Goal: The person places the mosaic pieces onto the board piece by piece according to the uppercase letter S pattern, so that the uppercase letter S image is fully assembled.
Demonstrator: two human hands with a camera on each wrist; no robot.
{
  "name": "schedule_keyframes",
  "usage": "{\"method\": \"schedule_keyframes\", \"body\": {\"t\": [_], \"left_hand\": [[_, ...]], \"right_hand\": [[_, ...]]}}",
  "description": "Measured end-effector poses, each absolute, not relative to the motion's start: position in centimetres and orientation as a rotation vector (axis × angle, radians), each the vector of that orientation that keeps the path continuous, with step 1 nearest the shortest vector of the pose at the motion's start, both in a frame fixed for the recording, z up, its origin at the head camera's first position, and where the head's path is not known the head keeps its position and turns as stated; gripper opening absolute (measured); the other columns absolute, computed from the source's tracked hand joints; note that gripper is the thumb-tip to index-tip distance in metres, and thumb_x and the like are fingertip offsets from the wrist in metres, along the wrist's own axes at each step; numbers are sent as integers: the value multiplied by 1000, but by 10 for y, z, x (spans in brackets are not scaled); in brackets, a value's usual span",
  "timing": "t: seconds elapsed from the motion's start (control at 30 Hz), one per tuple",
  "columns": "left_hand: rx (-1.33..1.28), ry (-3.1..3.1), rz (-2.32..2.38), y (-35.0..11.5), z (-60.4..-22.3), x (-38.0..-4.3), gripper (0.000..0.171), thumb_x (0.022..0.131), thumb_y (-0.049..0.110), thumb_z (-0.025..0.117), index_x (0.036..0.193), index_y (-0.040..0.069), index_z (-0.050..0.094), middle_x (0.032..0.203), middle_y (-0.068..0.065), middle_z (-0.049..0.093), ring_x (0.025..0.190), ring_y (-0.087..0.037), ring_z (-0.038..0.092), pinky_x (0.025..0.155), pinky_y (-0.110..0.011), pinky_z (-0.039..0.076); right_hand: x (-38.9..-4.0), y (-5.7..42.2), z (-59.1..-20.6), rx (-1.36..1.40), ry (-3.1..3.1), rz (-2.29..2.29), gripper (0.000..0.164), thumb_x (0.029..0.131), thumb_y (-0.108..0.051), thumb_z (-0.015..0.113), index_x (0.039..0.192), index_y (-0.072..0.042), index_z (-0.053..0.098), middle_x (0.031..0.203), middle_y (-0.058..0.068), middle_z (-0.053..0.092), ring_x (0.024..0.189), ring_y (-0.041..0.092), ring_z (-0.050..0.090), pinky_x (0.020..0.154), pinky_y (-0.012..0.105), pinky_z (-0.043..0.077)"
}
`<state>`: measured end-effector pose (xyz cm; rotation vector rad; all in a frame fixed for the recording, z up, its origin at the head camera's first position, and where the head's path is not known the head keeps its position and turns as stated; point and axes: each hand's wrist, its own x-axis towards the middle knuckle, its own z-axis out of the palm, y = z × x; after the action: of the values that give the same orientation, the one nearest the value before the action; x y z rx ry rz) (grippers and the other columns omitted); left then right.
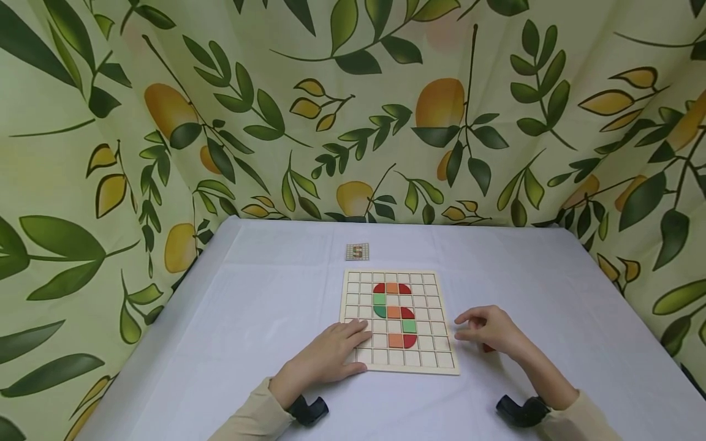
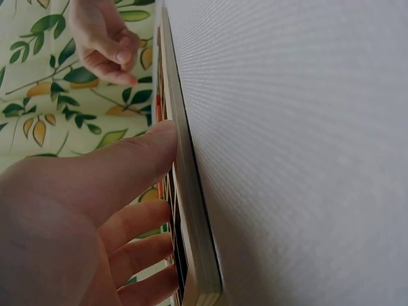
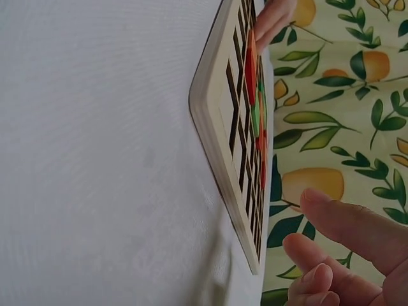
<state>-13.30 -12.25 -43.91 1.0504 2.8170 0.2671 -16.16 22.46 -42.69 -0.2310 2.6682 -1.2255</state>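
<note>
A square pale wooden grid board (image 1: 434, 362) lies on the table, with red, orange and green pieces (image 1: 393, 312) set in an S-like shape. My left hand (image 1: 334, 350) rests on its near left part. In the left wrist view the thumb (image 2: 143, 150) lies along the board's edge, the fingers over the grid. My right hand (image 1: 491, 327) hovers just right of the board. Its thumb and index finger are apart, other fingers curled in the right wrist view. Part of a red piece (image 1: 488, 348) shows under the right hand, held in the curled fingers, mostly hidden.
Behind the board lies a small square card (image 1: 357, 252) with a grid and a printed figure. A white cloth (image 1: 265, 294) covers the table. Leaf-and-fruit patterned curtains (image 1: 386, 122) hang behind and at both sides. Black bands with cameras are on both wrists.
</note>
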Motion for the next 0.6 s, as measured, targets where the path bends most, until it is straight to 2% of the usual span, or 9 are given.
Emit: {"method": "schedule_keyframes", "body": {"t": [0.6], "left_hand": [[1046, 2815, 285, -123, -440, -133, 58, 96, 38, 67, 145, 10, 54, 154, -9, 48, 142, -28, 46, 116, -43, 39]], "right_hand": [[-158, 243, -429, -127, 2732, -1161, 25, 80, -12, 83, 96, 5, 73, 67, -1, 48, 60, 12, 43, 50, 22, 35]]}}
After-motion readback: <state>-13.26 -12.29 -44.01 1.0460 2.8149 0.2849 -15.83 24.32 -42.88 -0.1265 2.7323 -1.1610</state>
